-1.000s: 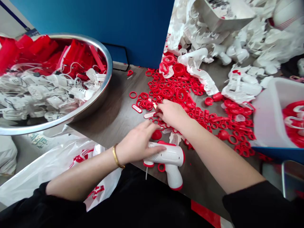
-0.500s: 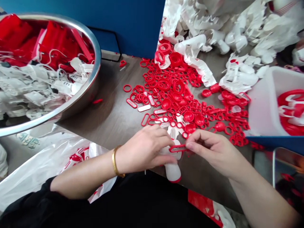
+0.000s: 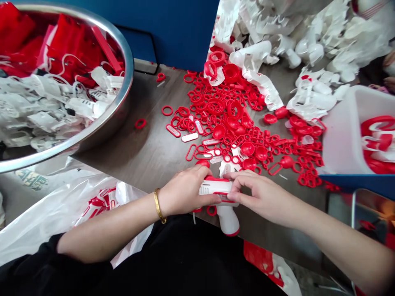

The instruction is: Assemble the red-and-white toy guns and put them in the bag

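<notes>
Near the table's front edge, a white pistol-shaped plastic housing [image 3: 228, 220] with red trim lies between my hands, its grip pointing toward me. My left hand [image 3: 187, 189] is closed around its left end, thumb along the near side. From the right, the fingertips and thumb of my right hand [image 3: 262, 196] pinch the other end. A narrow red oval frame [image 3: 221, 193] lies against the housing's upward side, beside my fingers. A small red ring [image 3: 211, 210] sits just below my left hand. Beyond my hands are red cups [image 3: 247, 149] and white pieces.
A heap of red rings [image 3: 216, 106] spreads behind my hands. At left stands a metal bowl [image 3: 128, 70] of red and white parts; below it hangs a plastic bag [image 3: 49, 213]. White shells [image 3: 311, 98] pile at back right, near a plastic bin [image 3: 339, 135].
The red oval frame, held apart in my right fingers before, now rests against the housing's side. My left hand has moved onto the housing's left end, showing more of its body.
</notes>
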The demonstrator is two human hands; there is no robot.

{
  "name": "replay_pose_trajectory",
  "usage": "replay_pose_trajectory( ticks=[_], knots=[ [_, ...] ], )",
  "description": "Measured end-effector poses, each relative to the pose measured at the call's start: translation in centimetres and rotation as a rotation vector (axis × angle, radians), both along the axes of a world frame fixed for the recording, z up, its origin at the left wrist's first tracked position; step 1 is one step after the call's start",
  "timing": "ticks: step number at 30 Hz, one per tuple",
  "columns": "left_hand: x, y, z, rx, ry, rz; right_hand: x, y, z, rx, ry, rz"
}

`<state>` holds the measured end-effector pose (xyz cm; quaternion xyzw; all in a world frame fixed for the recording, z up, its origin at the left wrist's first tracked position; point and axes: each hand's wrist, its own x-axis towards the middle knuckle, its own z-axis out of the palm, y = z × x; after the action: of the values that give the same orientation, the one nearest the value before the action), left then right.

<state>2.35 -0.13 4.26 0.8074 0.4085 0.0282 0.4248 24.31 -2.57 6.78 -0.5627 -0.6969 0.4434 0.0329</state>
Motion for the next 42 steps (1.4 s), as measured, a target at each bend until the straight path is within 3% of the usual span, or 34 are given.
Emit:
replay_pose_trajectory(
  ticks=[6, 10, 13, 16, 18, 19, 22, 25, 28, 30, 33, 35, 37, 40, 42],
  knots=[
    [0.1, 0.3, 0.2, -0.072, 0.012, -0.012, -0.4, 1.7, 1.3, -0.126, -0.025, 0.227],
    [0.1, 0.3, 0.1, -0.054, -0.001, -0.009, 0.1, 2.3, 1.2, -0.152, -0.11, 0.243],
    [-0.3, 0.1, -0.4, -0.057, -0.07, 0.014, 0.8, 1.6, 0.8, -0.139, -0.075, 0.143],
    [-1.0, -0.9, -1.4, -0.12, -0.4, 0.097, 1.0, -0.2, 0.5, -0.184, 0.354, -0.057],
    [-1.5, -1.6, -2.0, -0.111, -0.606, 0.062, 0.7, -1.2, 0.2, -0.188, 0.569, -0.158],
    [-1.7, -1.8, -2.1, -0.062, -0.622, 0.008, 0.5, -1.5, 0.1, -0.157, 0.578, -0.169],
    [-2.0, -0.5, -1.8, 0.189, -0.362, -0.1, 0.0, -1.2, -0.3, -0.051, 0.332, -0.022],
    [-0.9, 3.2, -1.2, 0.403, -0.071, 0.085, -0.1, -0.2, -0.7, -0.012, 0.065, 0.2],
    [1.2, 7.1, -1.3, 0.486, 0.177, 0.144, -0.3, 1.2, -0.9, 0.073, -0.024, 0.327],
    [2.4, 8.8, -1.9, 0.496, 0.234, 0.139, -0.9, 3.0, -1.1, 0.194, -0.017, 0.299],
    [2.9, 9.6, -2.2, 0.501, 0.175, 0.16, -2.2, 6.9, -1.6, 0.469, -0.091, 0.123],
    [2.3, 9.0, -1.6, 0.452, 0.088, 0.202, -2.7, 8.9, -1.5, 0.542, -0.153, 0.079],
    [1.4, 7.6, -0.5, 0.332, -0.052, 0.232, -2.5, 9.0, -0.8, 0.482, -0.093, 0.054],
    [0.5, 3.8, 0.7, 0.207, -0.344, 0.196, -0.9, 5.3, 1.1, 0.297, 0.078, -0.003],
    [0.5, 0.9, 0.4, 0.223, -0.484, 0.106, 0.2, 1.9, 2.1, 0.223, 0.073, 0.035]
  ],
)
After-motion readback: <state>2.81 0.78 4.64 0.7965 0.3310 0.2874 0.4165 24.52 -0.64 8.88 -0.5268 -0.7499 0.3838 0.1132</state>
